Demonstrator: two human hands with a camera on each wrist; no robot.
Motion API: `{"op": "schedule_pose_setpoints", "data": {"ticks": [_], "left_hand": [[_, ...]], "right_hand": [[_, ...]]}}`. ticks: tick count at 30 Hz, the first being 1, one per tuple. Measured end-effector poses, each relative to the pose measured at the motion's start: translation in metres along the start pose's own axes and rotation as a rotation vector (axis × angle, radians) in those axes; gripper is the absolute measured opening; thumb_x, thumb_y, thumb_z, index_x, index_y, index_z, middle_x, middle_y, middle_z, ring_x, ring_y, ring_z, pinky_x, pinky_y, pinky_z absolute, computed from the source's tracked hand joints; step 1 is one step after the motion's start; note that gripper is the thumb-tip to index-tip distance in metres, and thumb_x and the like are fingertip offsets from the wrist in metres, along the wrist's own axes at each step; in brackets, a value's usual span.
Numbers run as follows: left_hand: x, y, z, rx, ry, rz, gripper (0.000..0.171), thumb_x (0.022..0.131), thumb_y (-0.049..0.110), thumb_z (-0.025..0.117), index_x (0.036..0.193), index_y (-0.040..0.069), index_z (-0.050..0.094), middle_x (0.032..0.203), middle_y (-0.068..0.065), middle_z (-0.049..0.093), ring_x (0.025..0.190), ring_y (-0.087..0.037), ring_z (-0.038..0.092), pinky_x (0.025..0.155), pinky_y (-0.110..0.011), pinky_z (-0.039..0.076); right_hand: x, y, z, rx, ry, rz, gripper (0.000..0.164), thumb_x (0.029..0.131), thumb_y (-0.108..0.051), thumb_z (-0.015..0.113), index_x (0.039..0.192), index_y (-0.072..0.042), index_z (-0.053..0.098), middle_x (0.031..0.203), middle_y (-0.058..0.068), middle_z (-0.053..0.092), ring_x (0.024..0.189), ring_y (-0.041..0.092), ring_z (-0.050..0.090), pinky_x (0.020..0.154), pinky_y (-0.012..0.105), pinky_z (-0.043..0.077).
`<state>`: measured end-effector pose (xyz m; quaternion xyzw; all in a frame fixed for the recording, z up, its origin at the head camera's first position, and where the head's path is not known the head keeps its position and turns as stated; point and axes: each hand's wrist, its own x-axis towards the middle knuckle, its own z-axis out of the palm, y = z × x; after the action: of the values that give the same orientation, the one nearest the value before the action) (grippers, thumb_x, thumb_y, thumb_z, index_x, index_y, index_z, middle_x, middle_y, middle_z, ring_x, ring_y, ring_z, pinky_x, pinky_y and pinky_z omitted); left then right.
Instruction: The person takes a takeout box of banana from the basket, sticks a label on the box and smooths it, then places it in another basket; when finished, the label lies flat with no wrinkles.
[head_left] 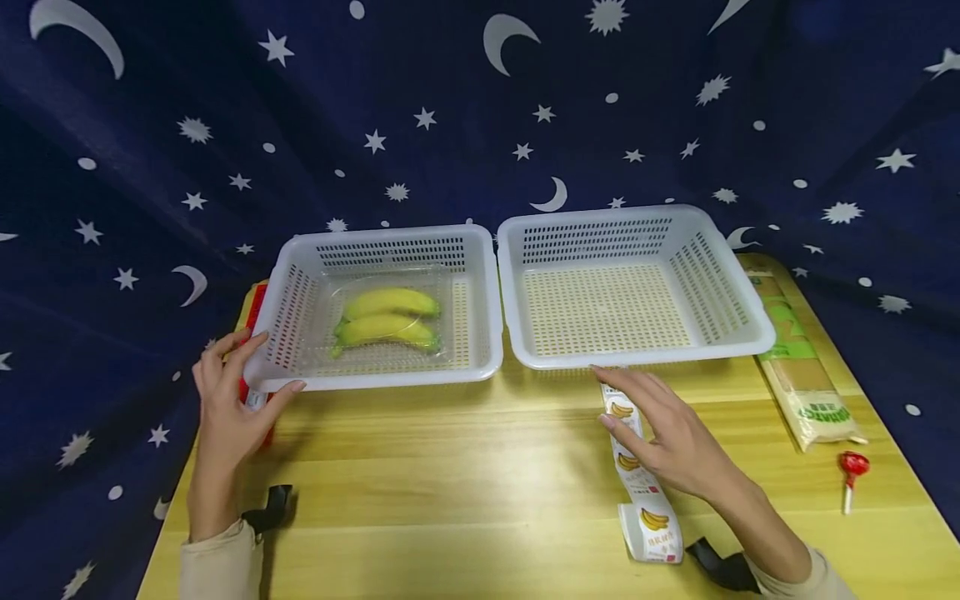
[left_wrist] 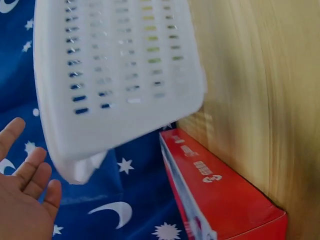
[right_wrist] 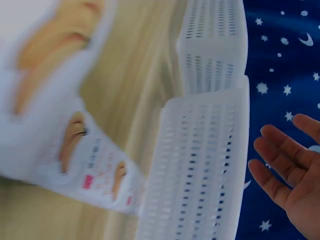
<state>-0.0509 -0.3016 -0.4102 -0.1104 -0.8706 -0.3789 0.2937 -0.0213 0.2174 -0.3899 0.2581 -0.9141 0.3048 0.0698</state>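
Beside the front left corner of the left white basket (head_left: 375,382) is my left hand (head_left: 232,400), fingers spread and relaxed. The left wrist view shows that hand (left_wrist: 27,192) with a small gap to the basket wall (left_wrist: 120,120). Inside this basket lies a clear plastic container (head_left: 450,292) with two yellow-green bananas (head_left: 386,317). My right hand (head_left: 667,433) hovers over a strip of labels (head_left: 626,462) printed with bananas, its fingers loosely extended by the front rim of the right white basket (head_left: 645,360). In the right wrist view the fingers (right_wrist: 280,185) hold nothing.
A red box (left_wrist: 220,185) stands left of the left basket. The labels end in a roll (head_left: 652,533) near the table's front. At the right lie a long food packet (head_left: 806,375) and a red lollipop (head_left: 853,464). A dark star-patterned cloth (head_left: 450,183) hangs behind the table.
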Motion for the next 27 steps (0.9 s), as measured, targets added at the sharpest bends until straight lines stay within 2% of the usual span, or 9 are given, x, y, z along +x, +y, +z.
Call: {"op": "schedule_pose_setpoints", "data": {"ticks": [5,7,9,12,13,18,20,24,27], "left_hand": [[0.007,-0.011,-0.001,-0.029,-0.036,-0.101,0.070,0.075,0.027,0.085,0.135,0.003,0.056,0.145,-0.023,0.037,0.133,-0.016,0.023,0.111,-0.037,0.020],[0.008,-0.014,0.000,-0.042,-0.062,-0.142,0.072,0.072,0.011,0.085,0.136,0.004,0.055,0.148,-0.022,0.033,0.138,-0.022,0.020,0.118,-0.047,0.013],[0.006,-0.016,0.001,-0.051,-0.090,-0.173,0.074,0.071,0.005,0.084,0.138,0.005,0.053,0.150,-0.022,0.029,0.142,-0.031,0.015,0.121,-0.056,0.001],[0.004,-0.020,0.004,-0.061,-0.122,-0.195,0.078,0.071,0.003,0.084,0.141,0.005,0.050,0.151,-0.025,0.025,0.144,-0.041,0.009,0.119,-0.059,-0.012],[0.002,-0.021,0.004,-0.064,-0.128,-0.204,0.080,0.070,0.003,0.084,0.142,0.005,0.048,0.152,-0.025,0.024,0.144,-0.043,0.008,0.119,-0.060,-0.012],[-0.001,-0.029,0.007,-0.070,-0.160,-0.276,0.083,0.072,0.003,0.084,0.145,0.009,0.046,0.155,-0.021,0.020,0.143,-0.040,0.011,0.115,-0.070,0.007],[-0.001,-0.030,0.007,-0.068,-0.177,-0.311,0.081,0.074,0.007,0.084,0.145,0.010,0.045,0.156,-0.019,0.018,0.142,-0.041,0.014,0.112,-0.072,0.014],[-0.003,-0.031,0.007,-0.073,-0.196,-0.362,0.081,0.076,0.012,0.083,0.147,0.011,0.043,0.157,-0.017,0.015,0.140,-0.045,0.019,0.113,-0.073,0.016],[-0.004,-0.030,0.007,-0.081,-0.206,-0.393,0.082,0.077,0.012,0.082,0.148,0.014,0.040,0.157,-0.018,0.013,0.138,-0.047,0.022,0.112,-0.073,0.017]], "right_hand": [[0.024,-0.005,-0.006,0.057,-0.037,-0.066,0.061,0.088,-0.012,0.070,0.144,-0.019,0.048,0.139,-0.002,0.055,0.127,0.017,0.050,0.101,0.046,0.045],[0.034,-0.007,-0.010,0.071,-0.048,-0.099,0.061,0.088,-0.013,0.071,0.144,-0.018,0.048,0.138,-0.002,0.055,0.126,0.016,0.050,0.102,0.044,0.045],[0.044,-0.011,-0.015,0.079,-0.064,-0.129,0.061,0.087,-0.014,0.072,0.144,-0.018,0.048,0.138,-0.002,0.055,0.126,0.015,0.050,0.103,0.043,0.045],[0.059,-0.021,-0.024,0.086,-0.097,-0.160,0.061,0.088,-0.018,0.073,0.144,-0.020,0.048,0.138,-0.003,0.055,0.126,0.014,0.050,0.104,0.044,0.045],[0.064,-0.025,-0.026,0.085,-0.112,-0.172,0.061,0.088,-0.020,0.073,0.144,-0.021,0.048,0.137,-0.004,0.055,0.126,0.014,0.050,0.103,0.044,0.046],[0.096,-0.040,-0.026,0.106,-0.210,-0.232,0.059,0.091,-0.029,0.070,0.145,-0.024,0.047,0.137,-0.006,0.055,0.127,0.014,0.050,0.103,0.045,0.047],[0.110,-0.040,-0.020,0.150,-0.262,-0.246,0.057,0.093,-0.030,0.068,0.145,-0.024,0.047,0.134,-0.006,0.056,0.124,0.016,0.052,0.100,0.044,0.048],[0.139,-0.036,-0.008,0.241,-0.352,-0.250,0.057,0.094,-0.027,0.067,0.146,-0.018,0.046,0.128,-0.002,0.058,0.117,0.021,0.056,0.095,0.044,0.050],[0.158,-0.034,-0.004,0.289,-0.423,-0.228,0.059,0.094,-0.027,0.067,0.148,-0.017,0.043,0.132,0.000,0.056,0.118,0.021,0.056,0.098,0.045,0.049]]}}
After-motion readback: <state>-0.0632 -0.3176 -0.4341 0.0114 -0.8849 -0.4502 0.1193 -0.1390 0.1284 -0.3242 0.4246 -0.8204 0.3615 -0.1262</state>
